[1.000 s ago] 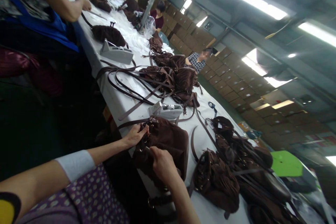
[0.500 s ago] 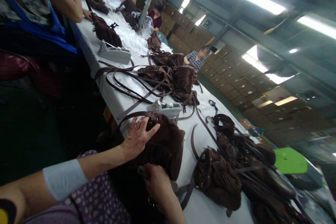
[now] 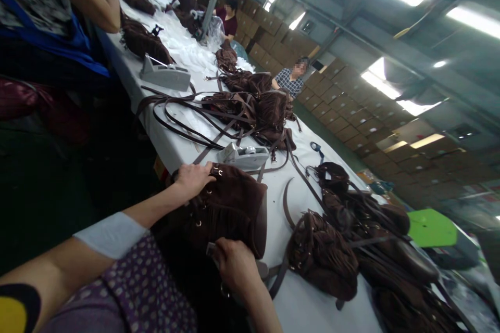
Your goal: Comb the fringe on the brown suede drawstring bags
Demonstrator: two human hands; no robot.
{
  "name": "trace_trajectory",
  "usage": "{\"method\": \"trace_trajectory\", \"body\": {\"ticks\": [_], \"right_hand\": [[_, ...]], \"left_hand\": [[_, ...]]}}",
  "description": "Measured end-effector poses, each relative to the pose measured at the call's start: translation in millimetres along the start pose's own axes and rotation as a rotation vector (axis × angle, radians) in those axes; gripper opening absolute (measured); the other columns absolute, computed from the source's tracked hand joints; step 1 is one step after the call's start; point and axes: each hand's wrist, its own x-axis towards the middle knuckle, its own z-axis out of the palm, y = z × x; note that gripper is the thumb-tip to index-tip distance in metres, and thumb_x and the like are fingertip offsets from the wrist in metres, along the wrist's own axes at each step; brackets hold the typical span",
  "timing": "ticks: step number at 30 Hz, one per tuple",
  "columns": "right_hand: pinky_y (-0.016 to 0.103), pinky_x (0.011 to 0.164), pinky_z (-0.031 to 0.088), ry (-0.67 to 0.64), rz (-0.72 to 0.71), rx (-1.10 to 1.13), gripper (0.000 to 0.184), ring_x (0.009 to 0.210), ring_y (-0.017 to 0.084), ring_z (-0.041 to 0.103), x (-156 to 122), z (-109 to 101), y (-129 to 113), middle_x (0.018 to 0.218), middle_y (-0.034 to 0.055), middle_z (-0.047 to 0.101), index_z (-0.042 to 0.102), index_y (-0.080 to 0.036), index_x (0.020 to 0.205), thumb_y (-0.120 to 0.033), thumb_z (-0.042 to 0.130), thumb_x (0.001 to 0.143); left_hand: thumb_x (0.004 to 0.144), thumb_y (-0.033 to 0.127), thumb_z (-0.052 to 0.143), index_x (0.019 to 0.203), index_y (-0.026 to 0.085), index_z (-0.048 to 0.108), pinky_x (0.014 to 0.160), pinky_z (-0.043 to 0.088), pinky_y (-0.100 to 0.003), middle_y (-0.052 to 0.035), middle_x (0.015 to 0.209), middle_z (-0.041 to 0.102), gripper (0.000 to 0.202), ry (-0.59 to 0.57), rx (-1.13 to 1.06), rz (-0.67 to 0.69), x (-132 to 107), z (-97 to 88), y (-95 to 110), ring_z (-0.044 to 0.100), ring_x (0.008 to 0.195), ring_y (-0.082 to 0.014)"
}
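A dark brown suede bag [image 3: 238, 192] with metal rings and fringe lies at the table's near edge, partly over my lap. My left hand [image 3: 193, 181] is closed on its upper left edge, fingertips beside a metal fitting. Below the bag's lower edge, my right hand [image 3: 237, 265] is closed round a small piece with a pale metallic end [image 3: 211, 248]; its kind is unclear. A metal ring [image 3: 225, 290] shows under that hand. Just beyond the bag stands a grey tape dispenser [image 3: 244, 157]. Another brown fringed bag [image 3: 324, 255] lies to the right.
Several brown bags [image 3: 269, 109] with long straps are piled farther along the white table [image 3: 167, 140]. A second tape dispenser [image 3: 166, 74] stands near its left edge. More bags [image 3: 375, 239] and a green board [image 3: 432, 228] lie right. Co-workers are around the table; cartons [image 3: 336, 99] line the back.
My left hand has slid left and down from the bag's top to its edge, its spread fingers now closed. The bag's face with its rings has turned into view. My right hand has barely moved.
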Motion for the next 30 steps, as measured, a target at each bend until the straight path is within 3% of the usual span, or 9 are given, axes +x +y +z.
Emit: {"method": "trace_trajectory", "body": {"ticks": [3,7,9,11,14,17,21,26,30], "right_hand": [[0.026,0.053,0.028,-0.020,-0.001,0.050,0.021,0.074,0.018,0.067,4,2,4,0.079,0.0034,0.071,0.065,-0.022,0.082,-0.025,0.046,0.090],[0.025,0.053,0.029,-0.031,-0.008,0.096,0.021,0.074,0.018,0.067,10,2,5,0.079,0.0041,0.071,0.066,-0.021,0.081,-0.027,0.047,0.090],[0.025,0.053,0.030,-0.032,-0.011,0.105,0.021,0.074,0.018,0.067,11,2,5,0.080,0.0045,0.071,0.066,-0.020,0.081,-0.027,0.048,0.089],[0.025,0.053,0.030,-0.033,-0.011,0.106,0.021,0.074,0.018,0.067,10,2,4,0.080,0.0047,0.072,0.066,-0.020,0.081,-0.025,0.047,0.089],[0.025,0.054,0.032,-0.011,-0.006,0.040,0.022,0.074,0.021,0.068,6,3,4,0.081,0.0059,0.072,0.066,-0.021,0.083,-0.026,0.046,0.088],[0.027,0.057,0.037,0.019,0.011,-0.057,0.023,0.076,0.024,0.068,3,5,-2,0.081,0.0075,0.072,0.066,-0.022,0.084,-0.028,0.044,0.089],[0.030,0.061,0.040,0.025,-0.029,-0.069,0.019,0.076,0.025,0.068,-3,8,-25,0.083,0.0084,0.072,0.063,-0.021,0.088,-0.023,0.044,0.086],[0.030,0.059,0.039,0.002,-0.060,-0.016,0.015,0.073,0.026,0.068,-18,21,-53,0.081,0.0080,0.072,0.061,-0.019,0.088,-0.017,0.048,0.080],[0.029,0.056,0.036,-0.004,-0.020,0.038,0.016,0.071,0.024,0.068,-30,29,-55,0.082,0.0069,0.072,0.059,-0.020,0.089,-0.018,0.045,0.084]], "left_hand": [[0.085,0.042,0.057,0.116,0.018,0.061,0.071,0.047,-0.047,-0.0158,0.079,0.065,0.040,0.015,0.043,-0.013,-10,-17.4,-11,0.063,0.080,-0.0346],[0.094,0.044,0.034,0.140,0.020,0.038,0.093,0.038,-0.050,-0.0188,0.123,0.053,0.052,0.198,0.016,0.054,-41,-39.7,8,0.049,0.112,-0.0343],[0.093,0.049,0.032,0.144,0.015,0.030,0.105,0.030,-0.042,-0.0168,0.138,0.042,0.060,0.283,-0.125,0.197,-46,-30.3,29,0.040,0.125,-0.0292],[0.091,0.054,0.036,0.144,0.006,0.025,0.110,0.024,-0.045,-0.0221,0.146,0.031,0.073,0.266,-0.166,0.244,-40,-5.2,49,0.029,0.133,-0.0325],[0.087,0.051,0.050,0.138,0.002,0.034,0.108,0.024,-0.052,-0.0261,0.135,0.044,0.073,0.216,-0.151,0.267,-19,39.5,68,0.036,0.130,-0.0360],[0.087,0.043,0.055,0.122,0.010,0.053,0.101,0.034,-0.051,-0.0136,0.111,0.061,0.047,0.158,-0.124,0.338,-4,65.4,71,0.054,0.109,-0.0275],[0.090,0.034,0.054,0.099,0.013,0.061,0.083,0.049,-0.041,-0.0051,0.093,0.063,0.024,0.059,-0.097,0.405,4,72.9,67,0.061,0.088,-0.0187],[0.090,0.032,0.055,0.105,0.014,0.060,0.075,0.053,-0.037,-0.0046,0.093,0.064,0.024,-0.042,-0.100,0.420,12,77.2,67,0.062,0.081,-0.0165],[0.090,0.032,0.055,0.107,0.014,0.059,0.075,0.054,-0.038,-0.0052,0.095,0.064,0.025,-0.070,-0.106,0.402,15,79.7,68,0.063,0.083,-0.0170]]}}
